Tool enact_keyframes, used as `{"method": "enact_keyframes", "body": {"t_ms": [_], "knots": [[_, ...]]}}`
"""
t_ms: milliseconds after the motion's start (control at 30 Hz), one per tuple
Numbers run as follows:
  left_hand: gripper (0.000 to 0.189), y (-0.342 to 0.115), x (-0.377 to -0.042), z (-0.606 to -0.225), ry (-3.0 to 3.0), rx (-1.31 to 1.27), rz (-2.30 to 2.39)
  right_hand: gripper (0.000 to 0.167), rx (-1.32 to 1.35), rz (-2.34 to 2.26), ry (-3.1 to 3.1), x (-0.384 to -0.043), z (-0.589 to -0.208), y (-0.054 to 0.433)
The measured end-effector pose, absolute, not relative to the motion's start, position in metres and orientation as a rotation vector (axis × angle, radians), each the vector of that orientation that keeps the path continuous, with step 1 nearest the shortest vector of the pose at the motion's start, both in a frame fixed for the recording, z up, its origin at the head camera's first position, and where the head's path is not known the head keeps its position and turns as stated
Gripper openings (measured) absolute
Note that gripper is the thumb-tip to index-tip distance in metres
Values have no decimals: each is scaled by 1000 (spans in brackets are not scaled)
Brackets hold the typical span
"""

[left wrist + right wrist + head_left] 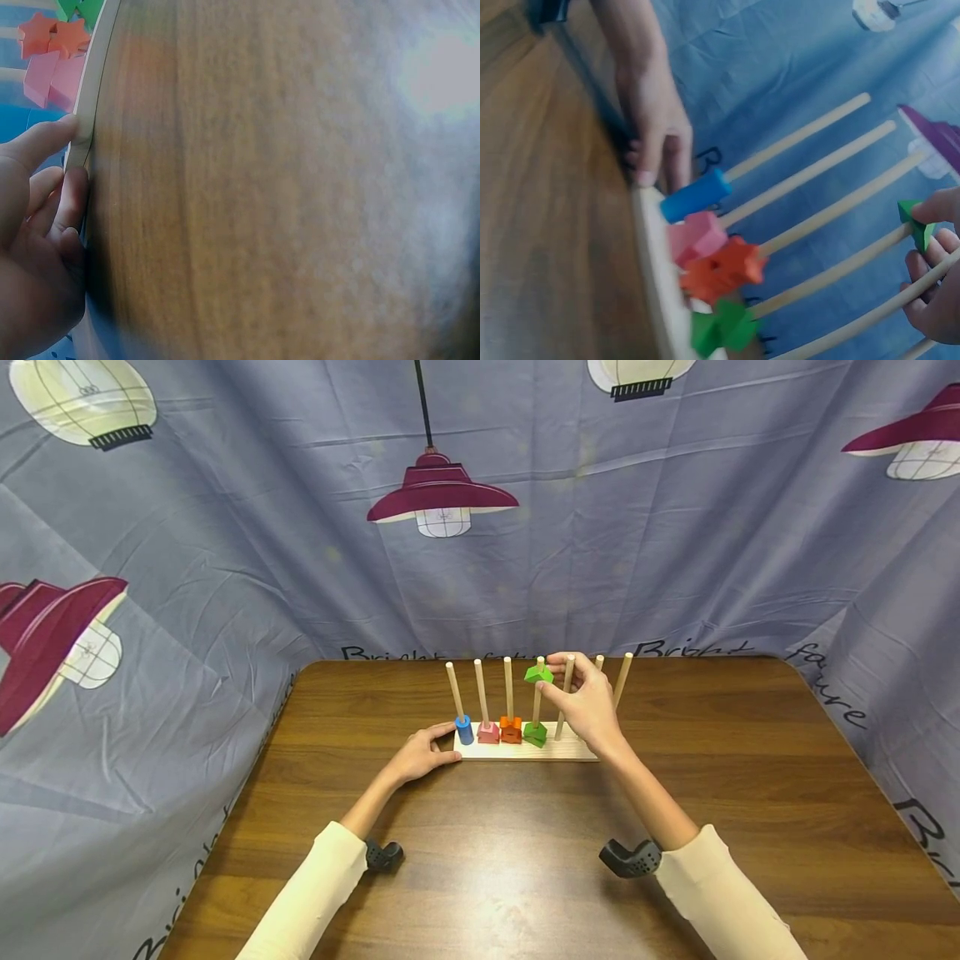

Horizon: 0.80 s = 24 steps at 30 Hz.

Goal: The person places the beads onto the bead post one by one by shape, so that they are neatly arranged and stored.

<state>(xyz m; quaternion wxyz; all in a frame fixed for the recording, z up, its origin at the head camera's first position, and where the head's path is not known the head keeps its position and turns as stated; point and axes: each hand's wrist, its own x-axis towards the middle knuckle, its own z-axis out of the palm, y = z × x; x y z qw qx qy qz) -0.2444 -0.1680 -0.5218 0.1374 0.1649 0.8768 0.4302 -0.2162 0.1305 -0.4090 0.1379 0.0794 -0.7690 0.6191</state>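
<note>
A pale wooden peg board [525, 752] with a row of several upright rods stands on the table. My left hand [417, 756] grips its left end, thumb at the front edge and fingers behind. With thumb and fingers, my right hand [588, 702] pinches a green block [538, 674] at the top of a rod [537, 703]; the rod's tip shows through the block. Lower on that same rod sit green blocks [726, 327]. Blue cylinders [696, 196], pink blocks [697, 237] and orange star-shaped blocks [724, 270] are stacked at the bases of the rods to the left.
The brown wooden table [480, 860] reaches back to a grey-blue curtain [480, 585] printed with lamps. Bare rods, one of them a rod [623, 677] at the far right, rise around my right hand. A black device [632, 858] is strapped at each wrist.
</note>
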Motion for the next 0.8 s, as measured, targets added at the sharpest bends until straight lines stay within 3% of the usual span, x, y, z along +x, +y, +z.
{"method": "enact_keyframes", "body": {"t_ms": [433,800], "knots": [[67,-170,-244,-523,2531,473,1238,33,38,1825,-2423,-216,-479,128],[68,-168,-244,-519,2531,468,1217,40,-22,1842,-2504,-210,-499,133]]}}
